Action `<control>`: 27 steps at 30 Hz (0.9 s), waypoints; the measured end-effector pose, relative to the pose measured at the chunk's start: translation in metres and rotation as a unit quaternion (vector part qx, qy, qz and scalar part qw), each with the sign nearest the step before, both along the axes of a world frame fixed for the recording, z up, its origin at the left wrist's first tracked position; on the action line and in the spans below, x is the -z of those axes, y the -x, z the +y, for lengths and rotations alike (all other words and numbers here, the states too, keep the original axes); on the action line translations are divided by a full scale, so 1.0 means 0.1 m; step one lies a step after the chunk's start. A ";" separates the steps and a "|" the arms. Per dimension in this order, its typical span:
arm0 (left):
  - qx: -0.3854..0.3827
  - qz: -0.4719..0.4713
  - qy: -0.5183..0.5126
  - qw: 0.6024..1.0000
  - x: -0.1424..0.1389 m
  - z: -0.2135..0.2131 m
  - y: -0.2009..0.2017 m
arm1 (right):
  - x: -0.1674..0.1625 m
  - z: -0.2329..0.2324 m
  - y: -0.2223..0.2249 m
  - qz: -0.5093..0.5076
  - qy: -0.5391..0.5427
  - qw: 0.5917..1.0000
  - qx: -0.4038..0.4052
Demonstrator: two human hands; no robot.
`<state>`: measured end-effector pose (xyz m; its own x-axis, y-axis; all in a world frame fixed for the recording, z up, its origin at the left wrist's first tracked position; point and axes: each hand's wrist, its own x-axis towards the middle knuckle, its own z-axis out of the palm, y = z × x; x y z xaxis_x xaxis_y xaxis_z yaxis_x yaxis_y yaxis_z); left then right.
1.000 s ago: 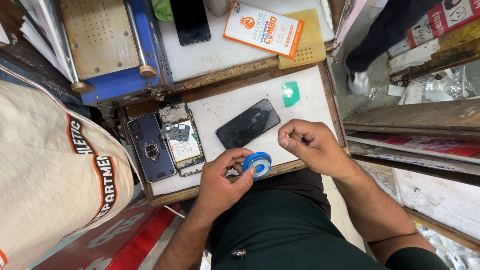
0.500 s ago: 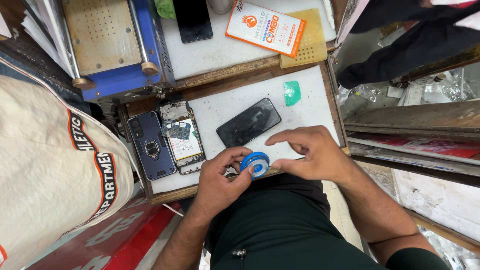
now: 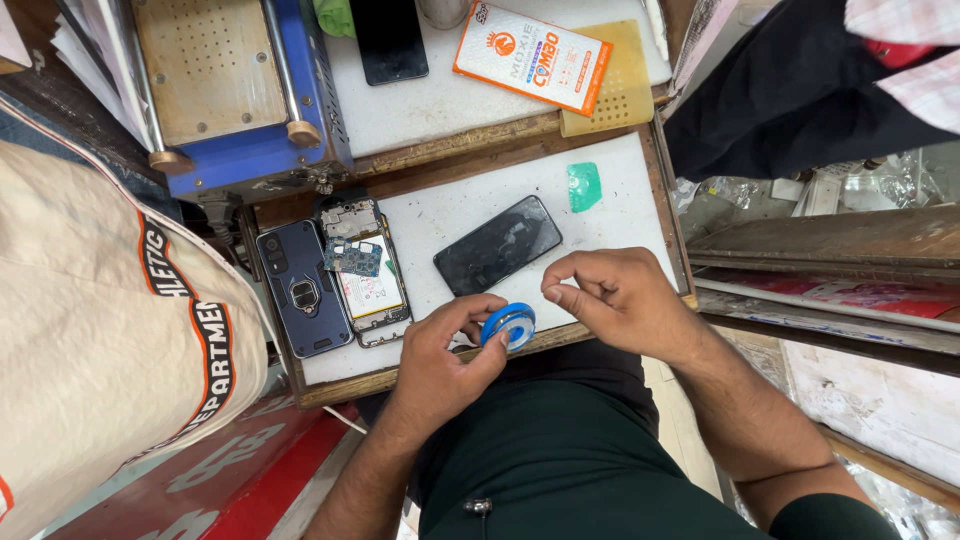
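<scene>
Left hand gripped the blue tape roll at the near edge of the white work mat, roll face tilted up. Right hand sat just right of it, fingertips pinched — probably on the tape end, too fine to tell. Black phone lay just beyond, green tab further back — nothing between hands.

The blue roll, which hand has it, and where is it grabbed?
The left hand holds the blue roll by its rim. The right hand pinches its fingertips just above; what they hold is too small to tell.
</scene>
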<state>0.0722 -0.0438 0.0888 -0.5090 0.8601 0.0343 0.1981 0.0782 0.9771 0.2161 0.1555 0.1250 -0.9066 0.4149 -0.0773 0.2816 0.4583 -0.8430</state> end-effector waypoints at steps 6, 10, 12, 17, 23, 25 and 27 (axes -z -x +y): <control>0.001 0.026 0.010 1.000 0.00 0.00 -0.01 | -0.03 0.02 0.01 0.031 -0.009 0.999 -0.005; -0.018 0.119 0.000 0.993 -0.03 -0.01 0.00 | -0.09 0.06 0.02 0.048 -0.122 0.991 -0.019; -0.044 0.202 -0.034 0.978 -0.05 -0.01 0.02 | -0.13 0.11 0.01 0.115 -0.183 0.975 -0.052; -0.077 0.304 -0.059 0.948 -0.05 -0.01 0.10 | -0.27 0.22 -0.10 0.102 -0.195 0.975 -0.015; -0.092 0.389 -0.073 0.914 0.00 -0.06 0.15 | -0.34 0.25 -0.20 0.126 -0.187 0.974 0.006; -0.099 0.414 -0.070 0.902 0.03 -0.08 0.18 | -0.36 0.27 -0.25 0.115 -0.207 0.971 0.012; -0.102 0.424 -0.062 0.898 0.07 -0.10 0.21 | -0.35 0.29 -0.30 0.086 -0.251 0.964 0.012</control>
<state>0.0507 -0.0535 0.0820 -0.4013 0.7147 0.5729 0.8685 0.0984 0.4858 0.2464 0.1845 0.1602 -0.8778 0.3816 0.2895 0.1722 0.8155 -0.5525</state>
